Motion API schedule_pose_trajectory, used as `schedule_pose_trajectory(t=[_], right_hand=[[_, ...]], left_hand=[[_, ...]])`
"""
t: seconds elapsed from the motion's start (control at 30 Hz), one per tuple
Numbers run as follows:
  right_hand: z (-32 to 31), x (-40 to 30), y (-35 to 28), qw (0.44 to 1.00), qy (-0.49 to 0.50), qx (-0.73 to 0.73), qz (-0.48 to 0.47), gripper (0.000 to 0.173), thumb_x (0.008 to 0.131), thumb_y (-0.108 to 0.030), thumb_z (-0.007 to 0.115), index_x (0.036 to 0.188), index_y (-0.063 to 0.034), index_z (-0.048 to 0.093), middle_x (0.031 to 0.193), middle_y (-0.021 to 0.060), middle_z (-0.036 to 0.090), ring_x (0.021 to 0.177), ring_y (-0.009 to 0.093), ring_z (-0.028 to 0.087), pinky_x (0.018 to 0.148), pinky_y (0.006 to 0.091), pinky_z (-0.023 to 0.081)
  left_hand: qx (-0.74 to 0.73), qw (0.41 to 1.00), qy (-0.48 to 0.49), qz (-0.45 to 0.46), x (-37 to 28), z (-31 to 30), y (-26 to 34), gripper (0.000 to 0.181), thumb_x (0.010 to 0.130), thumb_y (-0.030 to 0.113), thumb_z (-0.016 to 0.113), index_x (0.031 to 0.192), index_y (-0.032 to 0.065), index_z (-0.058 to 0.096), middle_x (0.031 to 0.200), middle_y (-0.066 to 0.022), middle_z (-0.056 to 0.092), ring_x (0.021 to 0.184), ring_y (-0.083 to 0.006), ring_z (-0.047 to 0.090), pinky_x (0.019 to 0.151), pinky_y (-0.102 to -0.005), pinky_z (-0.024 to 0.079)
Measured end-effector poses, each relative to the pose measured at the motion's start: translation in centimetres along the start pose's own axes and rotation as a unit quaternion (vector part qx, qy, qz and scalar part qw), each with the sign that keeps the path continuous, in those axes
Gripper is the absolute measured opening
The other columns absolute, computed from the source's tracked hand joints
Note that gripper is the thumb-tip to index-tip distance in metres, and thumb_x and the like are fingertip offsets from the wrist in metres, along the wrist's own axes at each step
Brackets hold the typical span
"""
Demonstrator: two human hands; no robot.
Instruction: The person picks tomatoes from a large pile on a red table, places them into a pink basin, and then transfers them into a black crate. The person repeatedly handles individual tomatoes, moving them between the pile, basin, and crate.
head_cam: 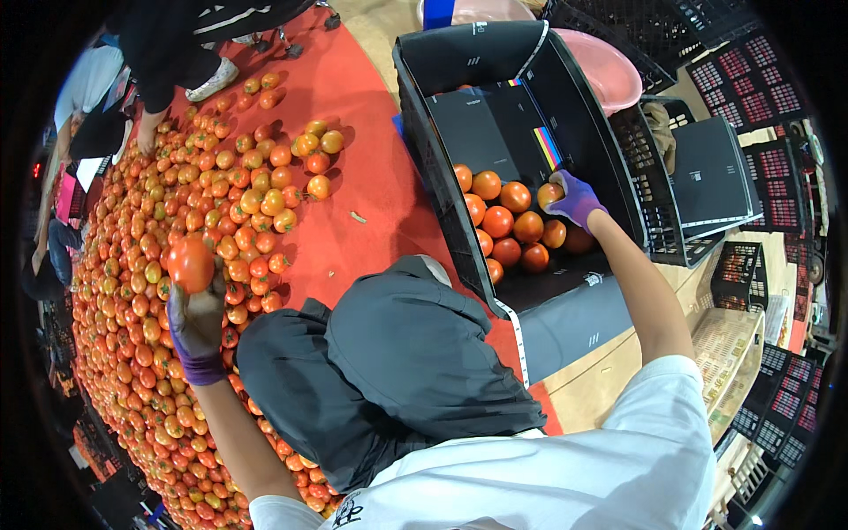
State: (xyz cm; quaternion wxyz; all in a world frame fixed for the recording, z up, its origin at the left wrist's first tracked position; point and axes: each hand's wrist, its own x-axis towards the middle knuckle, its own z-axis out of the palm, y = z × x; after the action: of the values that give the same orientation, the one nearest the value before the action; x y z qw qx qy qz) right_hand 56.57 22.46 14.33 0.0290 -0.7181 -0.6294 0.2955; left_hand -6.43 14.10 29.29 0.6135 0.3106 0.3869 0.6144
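Observation:
My left hand [197, 324], in a purple and grey work glove, holds up a large red tomato [191, 264] over a wide heap of tomatoes [142, 358]. In a purple glove too, my right hand [576, 200] grips an orange-yellow tomato [550, 196] inside a black plastic crate [442, 212] lined with dark printed sheets. Several red tomatoes [498, 221] lie together in the near left part of that crate, just left of my right hand. The heaped tomatoes vary from green-yellow to deep red.
A red mat [371, 232] lies between heap and crate. Beyond the crate stands a pink basin [606, 66]. To the right are a black crate with dark sheets [705, 172], a cream crate [735, 351] and stacked black crates [775, 397]. A co-worker's hand [147, 136] reaches to the heap.

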Motion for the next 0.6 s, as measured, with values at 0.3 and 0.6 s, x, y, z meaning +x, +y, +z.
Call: schedule_pose_trajectory(t=[0.3,0.6], right_hand=[[-0.7,0.9,1.2,0.997,-0.018,-0.005,-0.072,0.076,0.074,-0.022,0.079,0.138,-0.0034,0.042,0.13,0.0161,0.053,0.125,0.026,0.05,0.107,0.0334,0.038],[-11.3,-8.6,-17.9,0.806,-0.069,0.547,-0.216,0.061,0.093,-0.031,0.054,0.142,-0.0021,0.032,0.129,0.0141,0.047,0.118,0.025,0.053,0.101,0.0419,0.044]], left_hand=[[0.249,0.955,-0.136,-0.082,6.1,15.6,-3.6,0.068,0.083,0.028,0.068,0.138,0.0011,0.039,0.136,-0.0153,0.046,0.125,-0.0256,0.049,0.105,-0.0381,0.04],[0.403,0.832,-0.368,0.103,9.8,29.5,-9.5,0.082,0.081,0.028,0.073,0.148,0.0086,0.03,0.142,-0.0201,0.042,0.131,-0.0268,0.042,0.108,-0.0377,0.035]])
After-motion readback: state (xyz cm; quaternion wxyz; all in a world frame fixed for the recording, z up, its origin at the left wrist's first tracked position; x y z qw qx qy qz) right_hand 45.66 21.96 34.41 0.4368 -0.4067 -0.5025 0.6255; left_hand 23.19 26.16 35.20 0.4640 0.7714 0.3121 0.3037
